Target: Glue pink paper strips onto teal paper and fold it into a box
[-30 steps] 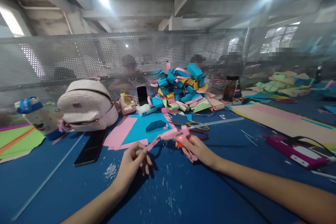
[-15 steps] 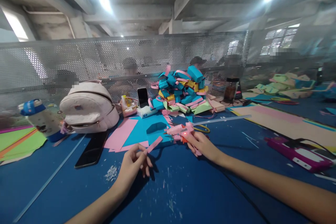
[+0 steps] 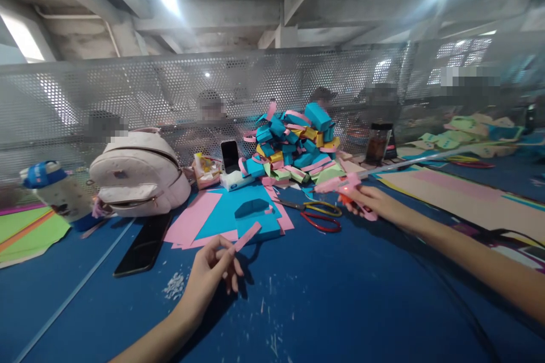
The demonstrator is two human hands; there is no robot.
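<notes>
Between thumb and fingers, my left hand (image 3: 218, 264) pinches a pink paper strip (image 3: 248, 236) that points up and to the right. Just beyond the strip sits a blue folded paper box (image 3: 266, 226), on blue and pink sheets (image 3: 193, 218). My right hand (image 3: 366, 202) is wrapped round the handle of a pink hot glue gun (image 3: 340, 182), its nozzle facing left and a long clear glue stick (image 3: 419, 157) jutting from its back. Scissors (image 3: 317, 216) with one yellow and one red handle lie between the box and my right hand.
Behind the box rises a heap of folded blue, pink and yellow paper pieces (image 3: 293, 144). A white backpack (image 3: 138, 176), a dark phone (image 3: 145, 245) and a bottle (image 3: 59, 195) stand or lie at left. Card sheets (image 3: 460, 198) lie at right, and a perforated metal screen (image 3: 264, 82) spans the back.
My right hand has moved right with the glue gun, away from the box and strip, uncovering the scissors. My left hand keeps the paper strip in nearly the same place.
</notes>
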